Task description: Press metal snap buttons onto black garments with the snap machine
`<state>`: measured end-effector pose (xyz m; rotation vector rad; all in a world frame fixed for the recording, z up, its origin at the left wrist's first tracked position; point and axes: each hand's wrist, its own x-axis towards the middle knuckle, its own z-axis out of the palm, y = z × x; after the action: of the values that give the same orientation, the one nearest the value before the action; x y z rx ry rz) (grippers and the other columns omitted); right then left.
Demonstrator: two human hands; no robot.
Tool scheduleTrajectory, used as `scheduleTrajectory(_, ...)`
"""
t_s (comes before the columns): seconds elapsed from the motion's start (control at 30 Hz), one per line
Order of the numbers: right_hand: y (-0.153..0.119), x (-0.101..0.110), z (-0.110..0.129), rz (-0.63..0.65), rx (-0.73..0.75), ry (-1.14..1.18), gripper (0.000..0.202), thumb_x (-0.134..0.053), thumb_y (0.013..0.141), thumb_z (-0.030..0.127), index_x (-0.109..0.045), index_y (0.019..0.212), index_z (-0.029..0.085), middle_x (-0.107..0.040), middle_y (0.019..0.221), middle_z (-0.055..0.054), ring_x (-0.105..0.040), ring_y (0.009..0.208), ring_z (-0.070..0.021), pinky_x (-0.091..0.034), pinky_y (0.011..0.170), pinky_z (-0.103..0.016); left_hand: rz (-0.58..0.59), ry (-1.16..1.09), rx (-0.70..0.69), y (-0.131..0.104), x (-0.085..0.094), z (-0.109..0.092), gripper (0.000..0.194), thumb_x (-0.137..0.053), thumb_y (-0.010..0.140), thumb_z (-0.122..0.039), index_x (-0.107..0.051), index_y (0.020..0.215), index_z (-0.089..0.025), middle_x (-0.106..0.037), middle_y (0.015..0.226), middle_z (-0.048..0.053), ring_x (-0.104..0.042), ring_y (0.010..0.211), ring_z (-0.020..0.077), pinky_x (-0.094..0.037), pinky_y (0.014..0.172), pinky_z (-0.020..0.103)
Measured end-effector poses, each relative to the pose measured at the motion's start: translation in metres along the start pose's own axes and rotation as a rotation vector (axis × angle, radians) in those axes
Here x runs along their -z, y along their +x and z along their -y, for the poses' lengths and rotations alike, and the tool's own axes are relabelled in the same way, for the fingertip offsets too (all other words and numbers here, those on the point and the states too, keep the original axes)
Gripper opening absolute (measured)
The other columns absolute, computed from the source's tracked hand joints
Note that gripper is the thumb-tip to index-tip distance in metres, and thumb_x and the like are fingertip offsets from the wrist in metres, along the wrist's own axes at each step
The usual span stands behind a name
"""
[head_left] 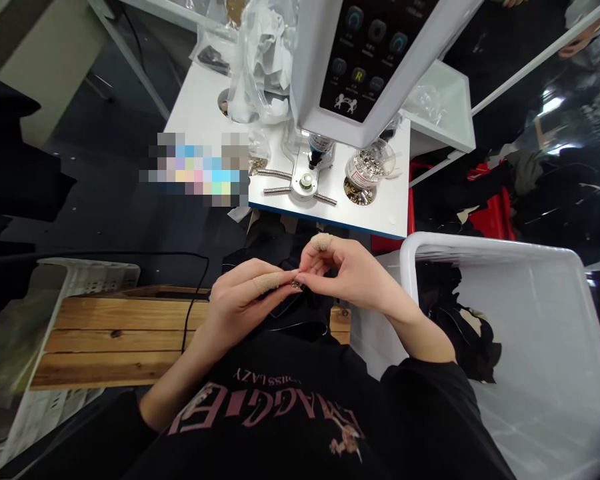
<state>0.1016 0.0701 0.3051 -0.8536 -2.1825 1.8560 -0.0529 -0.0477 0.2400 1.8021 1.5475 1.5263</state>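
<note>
- Left hand [250, 293] curving loosely, thumb and fingertips almost closed, pinching one small shiny metal piece [297, 284]; beige textured wrap circling one finger.
- Right hand [347, 272] meeting it, thumb and fingertips also nearly closed at the piece, other fingers curling; one similar wrap showing. Whether it is gripping the piece too, cannot tell.
- Metal piece sitting between the two hands' fingertips; exact shape too small to tell.
- Dark cloth [300, 313] lying below the hands, one thin zipper line showing.
- Smooth white tabletop [190, 110] lying beyond the hands, blue along its near edge.
- White machine head [305, 87] overhanging the tabletop, hiding part of it; glossy black panel [375, 60] facing up.
- Three ribbed coiled metal arms fanning around one round pale-green disc [306, 180], straight beyond the hands.
- One clear round tub [370, 163], heaped with shiny metal bits, standing beyond the right hand.
- Crinkled clear plastic bags [263, 60] crowding the far side; count unclear.
- One deep white bin [530, 320] standing right of the right hand, holding black fabric.
- One slatted wooden bench [115, 340] lying left of the left hand, black cable crossing it.
</note>
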Motion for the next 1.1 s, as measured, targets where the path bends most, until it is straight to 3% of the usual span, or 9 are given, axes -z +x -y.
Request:
scheduleTrajectory(0.23,-0.004,-0.010,-0.005,-0.162,0.235,-0.097,0.008,-0.057,0.087,0.019,-0.064,0.092,0.018,-0.065,0.086,-0.001,-0.061,0.077,-0.0103,-0.052,0.072,-0.023,-0.125,0.003,0.082,0.002,-0.001,0.001,0.031,-0.074,0.073,-0.011,-0.068,0.101,-0.024,-0.069,0.082,-0.001,-0.063,0.070,0.0103,-0.053,0.062,0.023)
scheduleTrajectory(0.4,-0.005,-0.016,-0.017,-0.251,0.383,-0.198,0.009,-0.059,0.085,0.016,-0.065,0.092,0.018,-0.065,0.085,-0.002,-0.061,0.077,-0.0110,-0.052,0.072,-0.025,-0.113,0.019,0.109,0.003,-0.003,0.001,0.027,-0.073,0.074,-0.013,-0.069,0.098,-0.023,-0.069,0.081,-0.001,-0.063,0.071,0.0099,-0.052,0.064,0.022)
scheduleTrajectory(0.7,-0.001,-0.015,-0.022,-0.239,0.322,-0.246,0.007,-0.058,0.087,0.024,-0.065,0.090,0.023,-0.064,0.089,-0.002,-0.060,0.077,-0.0132,-0.052,0.071,-0.028,-0.073,0.063,0.184,0.005,-0.008,0.002,0.018,-0.070,0.078,-0.019,-0.070,0.096,-0.022,-0.069,0.079,-0.001,-0.063,0.071,0.0098,-0.052,0.066,0.022)
scheduleTrajectory(0.93,0.003,-0.019,-0.029,-0.253,0.312,-0.254,0.005,-0.056,0.087,0.022,-0.062,0.087,0.021,-0.061,0.087,-0.003,-0.058,0.076,-0.0121,-0.052,0.069,-0.027,-0.057,0.023,0.228,0.009,-0.011,0.007,0.012,-0.067,0.081,-0.021,-0.070,0.093,-0.020,-0.068,0.077,-0.001,-0.061,0.068,0.0084,-0.049,0.063,0.020)
scheduleTrajectory(1.03,0.012,-0.018,-0.040,-0.318,0.342,-0.310,0.005,-0.055,0.087,0.020,-0.061,0.087,0.020,-0.060,0.088,-0.003,-0.058,0.078,-0.0115,-0.050,0.070,-0.025,-0.065,-0.007,0.286,0.013,-0.019,0.021,0.018,-0.067,0.081,-0.022,-0.068,0.099,-0.022,-0.067,0.081,-0.001,-0.058,0.070,0.0085,-0.047,0.063,0.021)
scheduleTrajectory(1.1,0.027,-0.011,-0.053,-0.391,0.340,-0.342,0.006,-0.055,0.087,0.020,-0.061,0.086,0.019,-0.060,0.087,-0.003,-0.057,0.077,-0.0110,-0.050,0.069,-0.024,-0.062,-0.021,0.351,0.010,-0.031,0.040,0.027,-0.067,0.080,-0.026,-0.064,0.107,-0.022,-0.065,0.088,0.000,-0.058,0.074,0.0103,-0.047,0.064,0.023)
